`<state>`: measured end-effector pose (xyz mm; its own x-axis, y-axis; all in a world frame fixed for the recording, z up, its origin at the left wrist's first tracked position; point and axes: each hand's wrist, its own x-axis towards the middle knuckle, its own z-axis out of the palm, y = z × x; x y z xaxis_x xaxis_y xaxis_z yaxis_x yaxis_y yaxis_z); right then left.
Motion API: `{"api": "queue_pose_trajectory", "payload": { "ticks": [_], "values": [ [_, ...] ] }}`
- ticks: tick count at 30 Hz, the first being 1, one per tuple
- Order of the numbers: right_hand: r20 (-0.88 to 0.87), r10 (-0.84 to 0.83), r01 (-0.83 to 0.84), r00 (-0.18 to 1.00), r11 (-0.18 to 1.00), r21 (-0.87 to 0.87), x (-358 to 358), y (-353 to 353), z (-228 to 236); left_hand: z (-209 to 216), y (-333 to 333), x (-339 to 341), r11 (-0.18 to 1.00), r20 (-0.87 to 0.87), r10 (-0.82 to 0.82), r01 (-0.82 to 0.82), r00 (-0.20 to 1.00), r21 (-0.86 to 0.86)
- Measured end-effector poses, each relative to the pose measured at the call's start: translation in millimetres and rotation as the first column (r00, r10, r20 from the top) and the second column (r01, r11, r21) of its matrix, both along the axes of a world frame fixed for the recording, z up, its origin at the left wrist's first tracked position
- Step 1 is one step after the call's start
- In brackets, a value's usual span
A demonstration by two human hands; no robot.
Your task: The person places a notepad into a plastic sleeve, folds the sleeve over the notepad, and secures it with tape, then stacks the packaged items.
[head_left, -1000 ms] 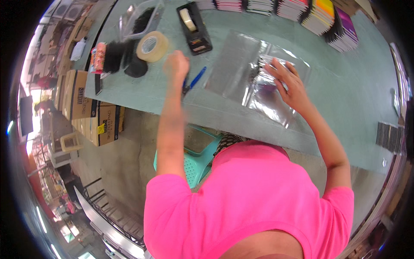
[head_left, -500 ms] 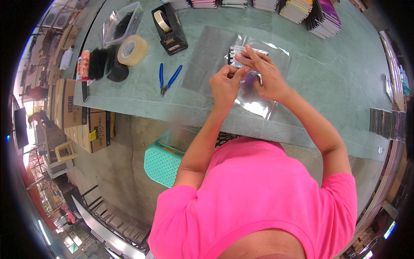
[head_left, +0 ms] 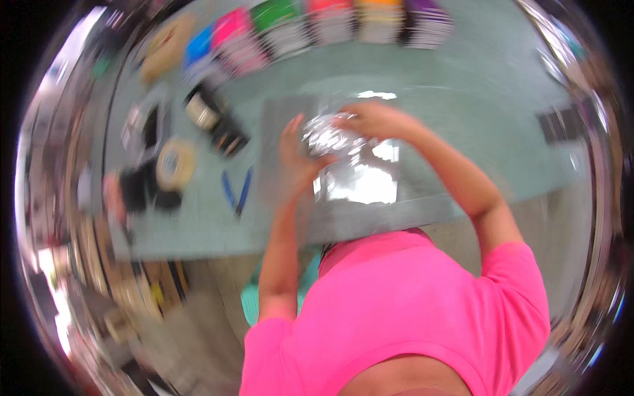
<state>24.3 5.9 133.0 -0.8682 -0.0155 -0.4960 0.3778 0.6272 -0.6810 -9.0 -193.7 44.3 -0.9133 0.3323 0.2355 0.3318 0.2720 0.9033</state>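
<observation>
A small bundle in shiny clear plastic lies on the table between my hands, smeared by motion. What is inside it cannot be made out now. At its right end the bent fingers of my right hand close on the plastic. My left hand is at the left side, fingers stretched up and thumb reaching toward the bundle's lower edge; it holds nothing I can see. Under and in front of the bundle spreads a glossy clear plastic sheet, with a greyish part running left beneath my left hand.
Blue-handled nippers lie to the left. Beyond them are a black tape dispenser, a wide tape roll, a clear plastic box and black coils. Several stacks of colourful notebooks line the far side. A turquoise stool stands below.
My view has shifted, showing more of the notebook stacks. My hands have moved apart: the left has let go and spread its fingers. The black coil edge seen before no longer shows clearly.
</observation>
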Motion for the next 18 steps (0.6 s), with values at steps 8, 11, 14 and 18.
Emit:
{"api": "queue_pose_trajectory", "payload": {
  "ticks": [8,11,14,18],
  "values": [
    [-0.253,-0.462,0.452,0.850,0.887,-0.100,117,139,10,60,161,65,0.853,-0.571,-0.507,0.470,0.646,-0.226],
    [-0.361,-0.543,0.648,0.758,0.689,0.324,179,177,-36,43,204,130,0.584,-0.398,-0.796,0.751,0.456,-0.308],
    [-0.398,-0.623,0.716,0.674,0.417,0.559,193,178,-79,-6,223,181,0.390,-0.321,-0.908,0.827,0.271,-0.405],
    [-0.361,-0.643,0.720,0.676,0.469,0.511,202,226,-81,-49,240,203,0.390,-0.300,-0.910,0.833,0.285,-0.392]
  ]
}}
